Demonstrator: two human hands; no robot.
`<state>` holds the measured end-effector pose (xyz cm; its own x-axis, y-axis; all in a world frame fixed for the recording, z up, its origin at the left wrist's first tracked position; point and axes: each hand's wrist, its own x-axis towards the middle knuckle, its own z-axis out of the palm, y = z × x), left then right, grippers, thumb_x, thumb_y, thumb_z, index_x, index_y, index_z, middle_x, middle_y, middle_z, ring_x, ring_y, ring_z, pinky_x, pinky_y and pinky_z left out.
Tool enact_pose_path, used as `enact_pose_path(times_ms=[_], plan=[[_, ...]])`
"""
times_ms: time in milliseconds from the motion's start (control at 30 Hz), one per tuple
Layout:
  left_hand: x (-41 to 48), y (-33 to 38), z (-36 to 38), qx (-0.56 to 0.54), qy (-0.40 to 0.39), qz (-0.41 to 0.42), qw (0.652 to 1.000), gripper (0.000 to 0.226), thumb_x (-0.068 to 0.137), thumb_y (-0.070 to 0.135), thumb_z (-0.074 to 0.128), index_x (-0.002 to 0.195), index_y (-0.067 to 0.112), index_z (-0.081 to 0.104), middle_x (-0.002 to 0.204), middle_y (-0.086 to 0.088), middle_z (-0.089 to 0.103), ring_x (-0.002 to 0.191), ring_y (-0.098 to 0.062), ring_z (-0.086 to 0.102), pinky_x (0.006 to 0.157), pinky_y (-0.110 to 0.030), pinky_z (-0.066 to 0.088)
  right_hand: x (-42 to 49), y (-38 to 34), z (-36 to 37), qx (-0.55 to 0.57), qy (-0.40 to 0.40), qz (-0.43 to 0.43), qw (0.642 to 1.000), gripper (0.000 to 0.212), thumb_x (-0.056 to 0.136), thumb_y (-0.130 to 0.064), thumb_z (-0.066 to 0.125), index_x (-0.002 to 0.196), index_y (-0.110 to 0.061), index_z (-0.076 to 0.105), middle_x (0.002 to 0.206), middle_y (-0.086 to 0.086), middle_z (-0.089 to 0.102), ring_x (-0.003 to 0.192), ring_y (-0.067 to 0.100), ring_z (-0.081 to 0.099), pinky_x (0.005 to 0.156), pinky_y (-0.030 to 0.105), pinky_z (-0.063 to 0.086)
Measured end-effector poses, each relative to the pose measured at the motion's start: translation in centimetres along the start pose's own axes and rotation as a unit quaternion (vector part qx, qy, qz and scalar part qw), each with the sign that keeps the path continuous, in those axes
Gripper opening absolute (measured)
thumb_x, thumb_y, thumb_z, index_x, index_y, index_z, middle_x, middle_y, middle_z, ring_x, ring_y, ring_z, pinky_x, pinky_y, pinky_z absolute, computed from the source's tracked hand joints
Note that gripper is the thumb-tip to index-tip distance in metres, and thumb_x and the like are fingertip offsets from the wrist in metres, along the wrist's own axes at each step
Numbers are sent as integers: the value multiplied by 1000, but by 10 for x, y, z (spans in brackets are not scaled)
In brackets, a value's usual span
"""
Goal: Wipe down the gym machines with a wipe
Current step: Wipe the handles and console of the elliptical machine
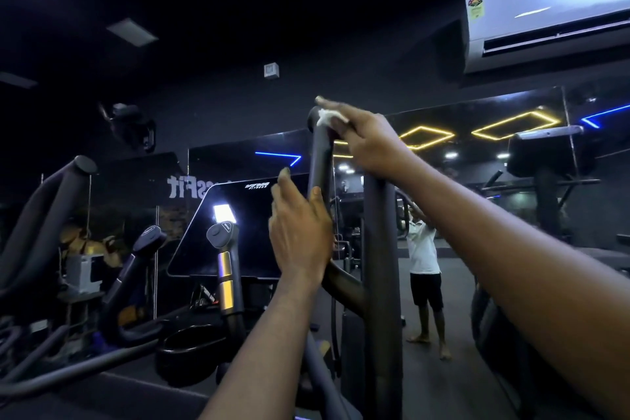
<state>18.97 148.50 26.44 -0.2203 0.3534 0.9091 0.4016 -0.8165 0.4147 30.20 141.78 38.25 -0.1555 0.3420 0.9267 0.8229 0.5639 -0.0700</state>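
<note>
Our right hand (pixel 368 141) clamps the wipe (pixel 328 117), likely soft and light, over the rigid handle bar (pixel 319 160) top, while our left hand (pixel 300 232) grips lower.

A dim commercial gym: black cardio machines (pixel 235 283) with tall handles (pixel 47 208) and a console screen (pixel 245 228), a wall-length mirror (pixel 477 181) reflecting yellow LED diamonds (pixel 426 137), and an air conditioner (pixel 552 10) overhead.

left hand (pixel 300 232) bare | right hand (pixel 371 140) bare | forearms (pixel 511 249) bare
</note>
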Motion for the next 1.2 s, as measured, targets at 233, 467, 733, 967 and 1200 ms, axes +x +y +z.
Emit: enact_pose_path(times_ms=[233,467,733,967,1200], plan=[[16,14,-22,-173,-14,105,979,63,95,42,52,152,25,31,143,6,49,126,-13,52,104,-54,44,-27,-20,-17,38,34,79,996,17,105,-27,53,100,-11,56,79,7,63,62,7,53,53,24,43],[47,30,-43,-75,-73,133,986,29,90,36,64,115,23,56,97,9,62,95,-18,59,94,-48,46,-22,-16,-12,12,29,68,997,10,92,-37,70,98,-29,73,113,-18,57,123,12,41,110,50,35],[78,17,-54,23,66,29,997,18,85,-3,61,88,10,49,76,-3,55,70,-28,52,61,-30,32,-37,6,9,-51,62,238,968,84,95,-36,65,161,-22,14,163,4,24,147,26,29,119,51,28],[96,31,-6,88,11,64,994,21,95,0,52,114,7,50,84,-18,63,80,-43,61,62,-40,34,-44,17,21,-32,111,233,966,82,95,-27,66,160,-27,17,151,5,41,122,22,54,102,41,49],[63,21,27,94,-69,126,985,48,93,-2,57,139,12,54,139,-18,58,116,-40,60,85,-41,47,-44,23,24,-26,134,225,965,82,93,-26,69,159,-27,20,152,4,42,126,22,54,103,39,48]])
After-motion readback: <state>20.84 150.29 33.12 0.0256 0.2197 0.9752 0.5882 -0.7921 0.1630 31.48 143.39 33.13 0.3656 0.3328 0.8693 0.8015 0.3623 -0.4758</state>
